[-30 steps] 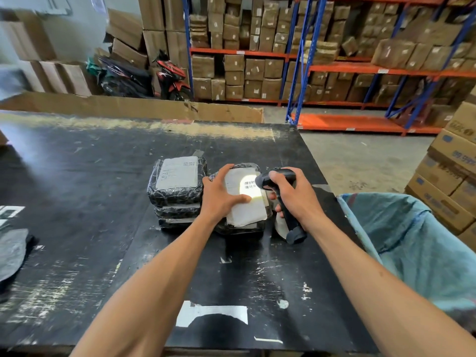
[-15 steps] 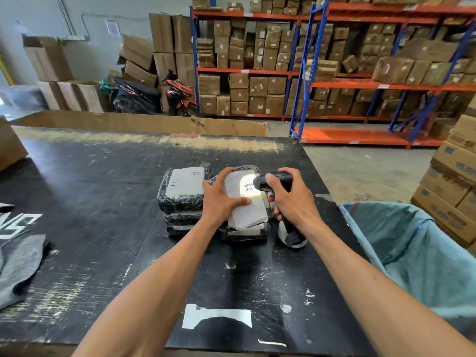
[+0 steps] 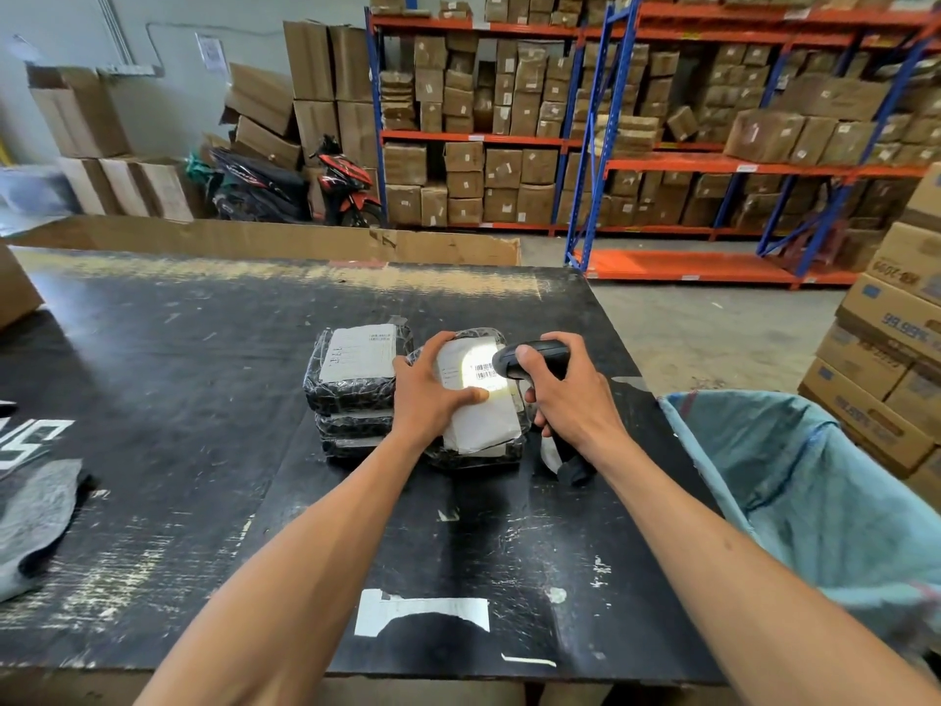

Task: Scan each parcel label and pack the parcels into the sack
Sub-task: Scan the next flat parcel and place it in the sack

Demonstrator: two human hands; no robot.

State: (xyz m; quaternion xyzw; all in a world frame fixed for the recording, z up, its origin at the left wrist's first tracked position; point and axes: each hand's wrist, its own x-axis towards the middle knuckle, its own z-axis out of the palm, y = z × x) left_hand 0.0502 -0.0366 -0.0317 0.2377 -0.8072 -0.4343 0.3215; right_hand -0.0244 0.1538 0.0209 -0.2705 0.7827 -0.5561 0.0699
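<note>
Lying at the far left edge of the black table is a grey cloth, crumpled, with white lettering on the tabletop just beyond it. Toward the middle stands a stack of parcels wrapped in black plastic, the top one showing a pale label facing up; at least three layers can be counted. Touching its right side is a second parcel, also black-wrapped, with a large white label on top. The left hand rests on this parcel, its fingers spread and pressing down on the left half of the label, thumb stretched along the near side. A bright patch of light falls on the barcode near the label's far end. Just right of it, the right hand grips a black handheld scanner, fingers curled round its handle, the head pointed at the barcode and the handle's base close to the tabletop. A torn strip of white tape sticks to the near part of the table. Beside the table's right edge hangs the open blue-green sack. Beyond it, cardboard boxes are stacked on the floor.
</note>
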